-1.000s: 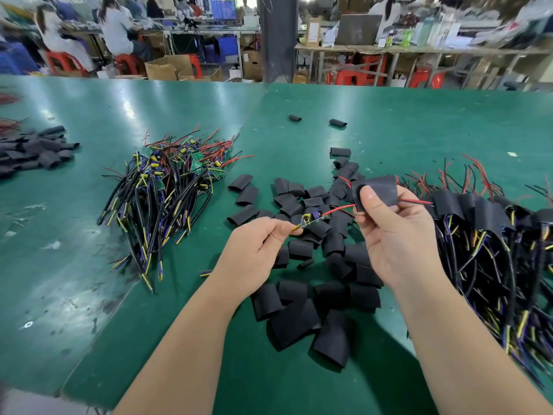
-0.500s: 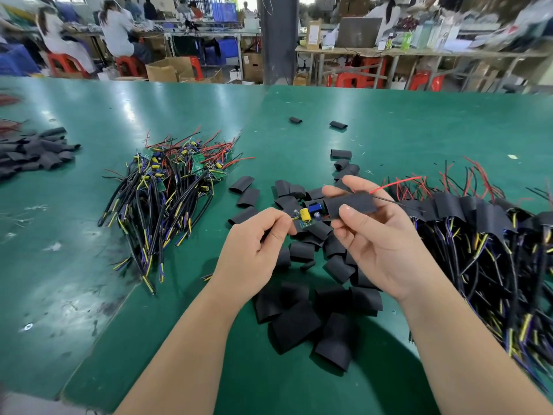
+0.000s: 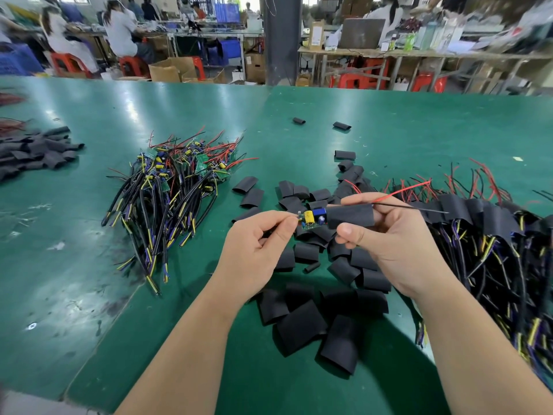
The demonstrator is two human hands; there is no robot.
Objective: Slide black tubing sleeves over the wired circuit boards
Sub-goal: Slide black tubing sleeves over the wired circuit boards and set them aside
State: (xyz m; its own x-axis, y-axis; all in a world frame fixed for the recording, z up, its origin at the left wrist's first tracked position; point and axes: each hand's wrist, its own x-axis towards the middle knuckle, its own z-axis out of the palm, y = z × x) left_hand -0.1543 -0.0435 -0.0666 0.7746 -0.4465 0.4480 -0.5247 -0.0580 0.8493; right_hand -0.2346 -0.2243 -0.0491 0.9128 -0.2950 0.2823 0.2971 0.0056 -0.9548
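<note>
Where sleeve (image 3: pixel 350 216) ends, green board (image 3: pixel 311 219) protrudes.

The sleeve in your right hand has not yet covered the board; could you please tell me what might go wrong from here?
1. The board lies mostly outside the sleeve; its tall yellow and blue parts could catch on the sleeve's mouth.
2. The left hand pinches only the board's left end, so it might slip or twist.
3. The red wire and black wire poking past the right hand could snag the pile beside them.
</note>
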